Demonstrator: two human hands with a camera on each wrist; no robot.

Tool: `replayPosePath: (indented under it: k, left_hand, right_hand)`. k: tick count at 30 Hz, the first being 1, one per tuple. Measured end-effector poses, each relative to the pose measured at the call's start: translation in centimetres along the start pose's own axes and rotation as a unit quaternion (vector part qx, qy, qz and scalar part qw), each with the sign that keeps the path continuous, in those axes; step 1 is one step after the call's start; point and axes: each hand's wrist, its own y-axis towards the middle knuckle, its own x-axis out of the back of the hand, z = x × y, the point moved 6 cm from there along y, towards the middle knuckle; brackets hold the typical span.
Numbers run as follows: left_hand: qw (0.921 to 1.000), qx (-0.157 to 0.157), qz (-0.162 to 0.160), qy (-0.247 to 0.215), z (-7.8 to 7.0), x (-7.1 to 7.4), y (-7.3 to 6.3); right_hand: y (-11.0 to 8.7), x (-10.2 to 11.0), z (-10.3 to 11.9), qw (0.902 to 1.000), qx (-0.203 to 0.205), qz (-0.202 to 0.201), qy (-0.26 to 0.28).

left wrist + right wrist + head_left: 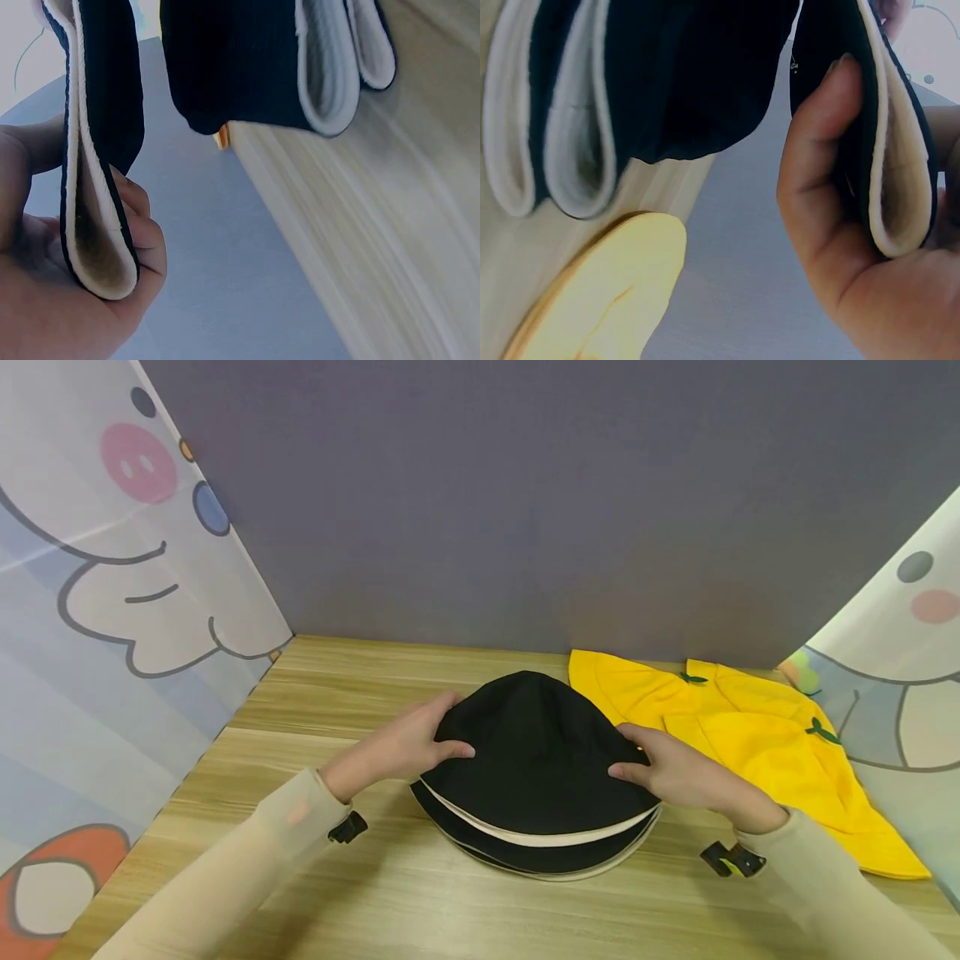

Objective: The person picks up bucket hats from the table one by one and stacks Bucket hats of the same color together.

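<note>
A black bucket hat (pixel 536 752) with a pale lining lies folded flat, its crown pointing away from me. My left hand (pixel 412 745) grips its left side, thumb on top and fingers underneath. On the opposite side my right hand (pixel 678 774) holds it the same way. Below it sit more black hats (pixel 551 860), folded alike, their pale edges showing at the front. Both wrist views show a gap between the held hat (pixel 112 82) and the lower hats (pixel 697 75).
Several yellow hats (pixel 780 760) with small green leaf sprouts lie overlapping on the right of the wooden table (pixel 315 693). A grey panel (pixel 480 510) stands behind the table, with cartoon-printed sheets (pixel 97 693) on both sides.
</note>
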Motion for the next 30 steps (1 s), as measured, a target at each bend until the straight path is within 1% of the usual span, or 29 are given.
replayPosePath:
  k: [5, 7, 12, 16, 21, 25, 30]
  left_hand:
    - [0.9999, -0.005, 0.002, -0.015, 0.2, -0.8, -0.3]
    - [0.9998, -0.001, 0.006, -0.019, 0.4, -1.2, -0.4]
    - [0.9992, 0.005, 0.03, -0.024, 1.0, -2.8, -0.4]
    - [0.9987, 0.003, 0.043, -0.027, 1.5, -4.0, -0.4]
    - [0.9989, -0.002, 0.037, -0.027, 1.8, -4.7, -0.2]
    - [0.9989, 0.002, 0.044, -0.013, 2.1, -5.2, -0.1]
    - [0.9982, 0.016, 0.058, -0.002, 2.4, -5.8, 0.0]
  right_hand:
    - [-0.4, -0.4, -0.1, 1.0, -0.006, -0.001, -0.004]
    - [-0.5, -0.7, -0.3, 1.0, -0.004, 0.001, -0.003]
    - [-0.7, -1.6, -1.3, 0.9998, -0.01, 0.013, 0.007]
    - [-0.5, -2.5, -2.0, 0.9998, -0.002, 0.017, 0.007]
    - [-0.3, -3.1, -2.7, 0.9994, 0.018, 0.025, 0.018]
    - [-0.3, -3.4, -3.2, 0.9991, 0.017, 0.035, 0.019]
    - [-0.2, -3.7, -3.2, 0.9989, 0.026, 0.039, -0.006]
